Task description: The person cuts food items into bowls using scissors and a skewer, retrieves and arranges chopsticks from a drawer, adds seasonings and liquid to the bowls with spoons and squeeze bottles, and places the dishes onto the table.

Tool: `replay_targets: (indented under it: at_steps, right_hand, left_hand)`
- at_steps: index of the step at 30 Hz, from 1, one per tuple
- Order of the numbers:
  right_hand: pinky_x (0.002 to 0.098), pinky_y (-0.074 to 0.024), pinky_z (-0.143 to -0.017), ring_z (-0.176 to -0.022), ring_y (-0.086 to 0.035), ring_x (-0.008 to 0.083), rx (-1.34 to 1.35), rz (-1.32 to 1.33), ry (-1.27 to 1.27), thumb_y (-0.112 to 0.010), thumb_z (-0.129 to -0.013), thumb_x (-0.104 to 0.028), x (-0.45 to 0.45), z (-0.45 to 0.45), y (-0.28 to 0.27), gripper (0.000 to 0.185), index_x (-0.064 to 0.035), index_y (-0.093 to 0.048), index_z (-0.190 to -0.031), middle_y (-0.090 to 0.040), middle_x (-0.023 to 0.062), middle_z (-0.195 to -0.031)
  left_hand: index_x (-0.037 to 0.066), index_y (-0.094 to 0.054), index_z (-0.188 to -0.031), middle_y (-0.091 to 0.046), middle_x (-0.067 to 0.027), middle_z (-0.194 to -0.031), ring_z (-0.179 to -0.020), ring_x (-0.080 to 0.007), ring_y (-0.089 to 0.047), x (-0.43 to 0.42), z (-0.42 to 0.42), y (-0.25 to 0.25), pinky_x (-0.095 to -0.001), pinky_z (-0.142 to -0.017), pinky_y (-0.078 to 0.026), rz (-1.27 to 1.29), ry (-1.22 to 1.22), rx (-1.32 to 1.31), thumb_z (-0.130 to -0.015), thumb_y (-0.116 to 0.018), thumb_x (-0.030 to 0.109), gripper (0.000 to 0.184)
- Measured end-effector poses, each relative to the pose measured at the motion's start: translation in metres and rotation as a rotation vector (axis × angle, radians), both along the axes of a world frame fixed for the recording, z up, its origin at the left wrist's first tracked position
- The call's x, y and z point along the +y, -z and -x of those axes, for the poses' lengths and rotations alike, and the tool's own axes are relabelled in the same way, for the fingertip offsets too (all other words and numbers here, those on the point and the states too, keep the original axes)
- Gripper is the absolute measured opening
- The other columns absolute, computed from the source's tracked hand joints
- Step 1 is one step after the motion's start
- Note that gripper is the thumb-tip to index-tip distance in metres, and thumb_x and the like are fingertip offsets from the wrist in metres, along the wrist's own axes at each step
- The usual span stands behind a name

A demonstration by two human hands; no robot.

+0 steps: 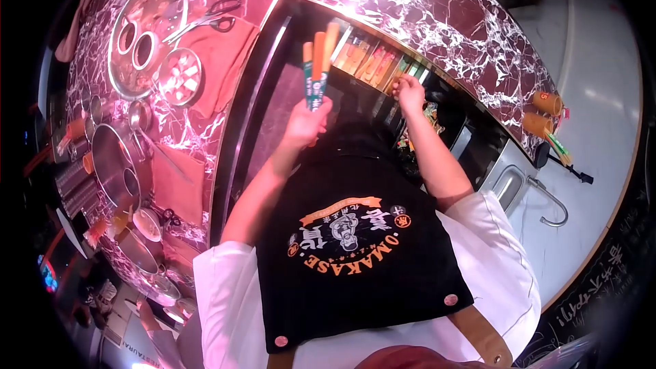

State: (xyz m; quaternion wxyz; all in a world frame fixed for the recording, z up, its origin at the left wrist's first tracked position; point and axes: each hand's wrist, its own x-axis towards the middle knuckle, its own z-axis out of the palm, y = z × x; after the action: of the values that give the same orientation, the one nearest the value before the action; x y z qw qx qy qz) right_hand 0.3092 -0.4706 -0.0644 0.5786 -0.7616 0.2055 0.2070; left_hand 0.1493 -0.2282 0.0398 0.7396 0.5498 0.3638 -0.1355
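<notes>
My left hand [307,121] is closed around a small bundle of wooden sticks [320,58] with green-and-white printed wrappers round their lower part, held upright over the open drawer's dark left side. My right hand [408,93] reaches over the drawer's divided tray, its fingers pinched together beside the small packets [374,65] standing in the compartments. Whatever those fingers hold, if anything, is too small to tell. A black apron [355,191] with orange and white print covers my front.
Left, on the marbled counter [471,20], are a large round tray [164,7], scissors [222,15], a bowl of pale cubes [182,76] and a metal pot [109,157]. Brown cups [538,124] and a sink [509,188] lie right. Another person's arm [147,318] shows lower left.
</notes>
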Motion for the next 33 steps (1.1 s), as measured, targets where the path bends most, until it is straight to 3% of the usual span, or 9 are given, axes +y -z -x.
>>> replay_targets:
  at_steps: [4,5,13,18,22,26,29,32,33]
  right_hand:
    - [0.0335,-0.0515,-0.064,-0.074,-0.066,0.0190,-0.073,0.495,-0.196,-0.057,-0.092,-0.015,-0.021,-0.039,0.106,0.028,0.0036,-0.064,-0.111,-0.070,0.0127,-0.087]
    - [0.0391,-0.0518,-0.075,-0.082,-0.068,0.0293,-0.160,0.594,-0.273,-0.060,-0.088,-0.018,-0.011,-0.040,0.094,0.031,0.0032,-0.065,-0.110,-0.071,0.0189,-0.092]
    - [0.0445,-0.0514,-0.083,-0.093,-0.066,0.0424,-0.019,0.606,-0.204,-0.060,-0.082,-0.018,-0.001,-0.041,0.081,0.026,0.0041,-0.069,-0.092,-0.068,0.0287,-0.095]
    - [0.0251,-0.0389,-0.046,-0.054,-0.052,0.0111,0.235,-0.152,0.063,-0.058,-0.091,-0.011,0.000,0.008,0.011,0.006,-0.0054,-0.060,-0.092,-0.056,0.0016,-0.068]
    - [0.0269,-0.0481,-0.053,-0.063,-0.061,0.0129,0.169,-0.236,-0.306,-0.055,-0.096,-0.013,0.058,0.094,-0.103,0.012,-0.0026,-0.059,-0.093,-0.062,0.0024,-0.074]
    - [0.0279,-0.0525,-0.060,-0.065,-0.063,0.0134,0.098,-0.263,-0.544,-0.051,-0.098,-0.011,0.053,0.094,-0.114,0.017,-0.0001,-0.064,-0.099,-0.068,0.0063,-0.078]
    - [0.0273,-0.0525,-0.060,-0.065,-0.065,0.0111,-0.015,0.034,-0.197,-0.048,-0.097,-0.008,0.019,0.036,-0.057,0.020,-0.0017,-0.067,-0.094,-0.068,0.0068,-0.075]
    - [0.0356,-0.0537,-0.055,-0.061,-0.068,0.0210,-0.110,0.582,-0.272,-0.056,-0.089,-0.012,-0.016,-0.036,0.080,0.019,0.0042,-0.066,-0.093,-0.069,0.0137,-0.073]
    - [0.0394,-0.0555,-0.058,-0.065,-0.071,0.0283,0.158,0.788,-0.472,-0.057,-0.085,-0.013,-0.006,-0.050,0.066,0.023,0.0048,-0.067,-0.096,-0.071,0.0177,-0.080]
  left_hand:
    - [0.006,-0.060,-0.092,-0.055,0.0011,-0.064,-0.050,-0.0078,-0.051,0.002,0.006,0.006,-0.0248,-0.044,-0.043,-0.025,-0.100,-0.063,-0.093,-0.067,0.027,0.022]
    - [0.006,-0.058,-0.087,-0.054,0.0005,-0.063,-0.049,-0.0083,-0.051,0.001,0.008,0.004,-0.0251,-0.045,-0.043,-0.009,-0.133,-0.043,-0.093,-0.067,0.027,0.023]
    - [0.006,-0.055,-0.080,-0.056,-0.0015,-0.062,-0.051,-0.0102,-0.053,-0.001,0.014,-0.014,-0.0254,-0.050,-0.044,0.018,-0.165,-0.012,-0.095,-0.065,0.025,0.025]
    - [0.001,-0.061,-0.103,-0.065,-0.0066,-0.078,-0.061,-0.0132,-0.062,-0.003,-0.004,-0.008,-0.0263,-0.055,-0.049,0.115,-0.148,0.028,-0.094,-0.066,0.028,0.028]
    - [0.000,-0.062,-0.108,-0.067,-0.0065,-0.085,-0.072,-0.0129,-0.065,-0.030,-0.017,0.012,-0.0251,-0.066,-0.054,0.393,-0.094,-0.047,-0.098,-0.061,0.020,0.022]
    - [-0.001,-0.062,-0.107,-0.067,-0.0074,-0.086,-0.073,-0.0141,-0.065,-0.033,-0.011,0.024,-0.0262,-0.066,-0.055,0.321,-0.009,-0.099,-0.097,-0.061,0.017,0.020]
    - [-0.002,-0.062,-0.106,-0.070,-0.0120,-0.089,-0.073,-0.0177,-0.068,-0.022,-0.006,0.000,-0.0280,-0.066,-0.055,0.148,-0.092,0.008,-0.096,-0.064,0.018,0.022]
    - [-0.002,-0.061,-0.108,-0.070,-0.0141,-0.089,-0.073,-0.0198,-0.069,-0.004,0.010,-0.004,-0.0288,-0.065,-0.055,0.114,-0.107,-0.001,-0.094,-0.066,0.020,0.026]
    - [-0.002,-0.062,-0.107,-0.070,-0.0143,-0.088,-0.073,-0.0200,-0.069,0.001,0.016,-0.003,-0.0292,-0.065,-0.055,0.096,-0.137,0.025,-0.094,-0.066,0.020,0.025]
